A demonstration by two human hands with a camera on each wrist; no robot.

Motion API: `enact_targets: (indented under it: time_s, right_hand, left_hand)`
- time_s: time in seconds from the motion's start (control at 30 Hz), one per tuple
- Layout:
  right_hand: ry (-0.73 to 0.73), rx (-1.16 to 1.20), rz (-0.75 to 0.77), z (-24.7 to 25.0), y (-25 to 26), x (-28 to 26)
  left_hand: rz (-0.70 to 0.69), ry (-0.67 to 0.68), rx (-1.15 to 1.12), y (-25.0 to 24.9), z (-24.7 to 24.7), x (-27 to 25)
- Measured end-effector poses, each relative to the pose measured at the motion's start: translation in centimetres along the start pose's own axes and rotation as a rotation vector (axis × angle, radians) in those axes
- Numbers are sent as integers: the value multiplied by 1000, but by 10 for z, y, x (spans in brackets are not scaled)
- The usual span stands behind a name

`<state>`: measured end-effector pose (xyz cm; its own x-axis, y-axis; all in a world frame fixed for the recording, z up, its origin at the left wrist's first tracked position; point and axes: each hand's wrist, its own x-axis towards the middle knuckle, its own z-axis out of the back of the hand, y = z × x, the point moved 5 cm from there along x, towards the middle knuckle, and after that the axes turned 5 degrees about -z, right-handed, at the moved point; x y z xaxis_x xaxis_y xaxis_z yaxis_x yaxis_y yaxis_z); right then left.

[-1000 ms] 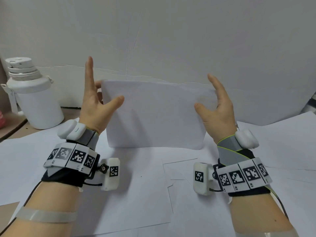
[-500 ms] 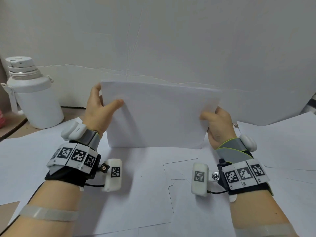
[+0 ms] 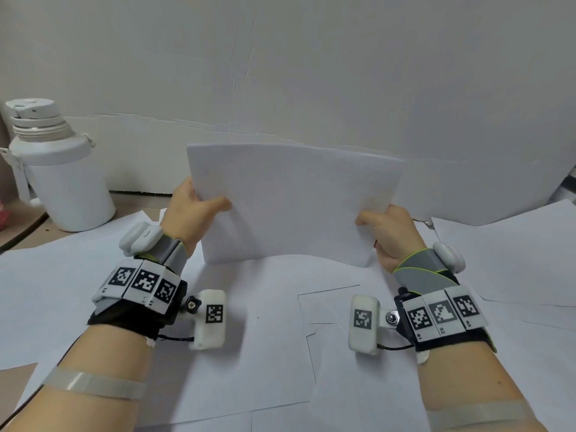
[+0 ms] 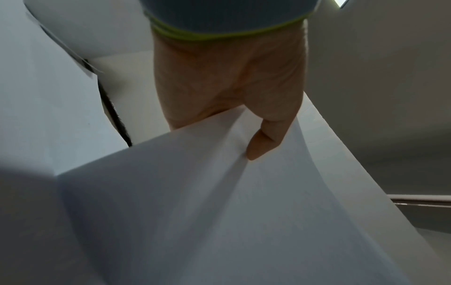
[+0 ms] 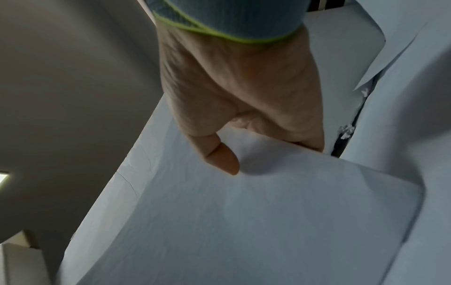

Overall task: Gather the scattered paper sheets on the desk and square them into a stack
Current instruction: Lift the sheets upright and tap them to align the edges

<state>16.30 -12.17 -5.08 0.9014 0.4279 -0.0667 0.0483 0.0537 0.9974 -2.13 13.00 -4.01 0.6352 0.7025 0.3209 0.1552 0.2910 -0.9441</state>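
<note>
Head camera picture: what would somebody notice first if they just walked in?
Probably the stack of paper held upright mid-desk, its bottom edge on the loose sheets, with the left hand and right hand pinching its sides. Next, the white bottle at the far left.

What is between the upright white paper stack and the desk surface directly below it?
Only loose white paper sheets lie flat below the upright white paper stack gripped by the left hand and right hand; the white water bottle stands aside.

White paper stack [image 3: 290, 201], white bottle [image 3: 59, 169], black-and-white checker-patterned wrist bands [image 3: 140, 283], lime-edged grey straps [image 3: 419, 269].
</note>
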Motion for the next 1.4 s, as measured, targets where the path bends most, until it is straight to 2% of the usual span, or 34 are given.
enact_targets:
  time_s: [0.1,0.23,0.3,0.4,0.47,0.53,0.6,0.63,0.67,0.77,0.8,0.87,0.97,1.1,1.3,1.4]
  right_hand:
    - [-22,-38,37,0,3,0]
    - [-48,-314,228,-1,22,-4]
    - [-23,-374,288,-5,29,-8]
    - [-28,-266,319,-9,32,-11]
    - [-53,-141,293,-10,32,-9]
    - [-76,-11,261,-9,31,-10]
    - [-93,109,222,-7,29,-10]
    - [-104,160,198,-6,28,-10]
    - [-115,202,177,-5,26,-10]
    - [-96,290,126,-10,24,-9]
    - [-83,301,118,-12,25,-11]
    - [-50,289,139,-19,28,-14]
    - [-23,255,176,-25,29,-18]
    - [-20,210,112,-28,25,-22]
    - [-36,-20,35,-1,25,-55]
    - [-15,-78,48,17,33,-74]
  left_hand:
    - [-22,-40,2,-7,2,0]
    - [-106,-116,18,-20,12,4]
    - [-114,-183,28,-22,20,5]
    - [-121,-264,40,-21,25,5]
    - [-90,-237,64,-22,20,5]
    - [4,-223,225,-21,13,6]
    - [123,-268,370,-19,7,2]
    - [175,-272,336,-20,1,-1]
    - [228,-246,209,-18,-6,-4]
    - [384,-8,-360,-9,-46,-18]
    - [399,54,-496,-11,-59,-24]
    - [392,77,-619,-14,-76,-34]
    - [358,0,-629,-17,-81,-39]
    - [321,-57,-651,-22,-77,-40]
    - [374,-5,-558,-28,-90,-58]
    - [368,-32,-547,-40,-99,-64]
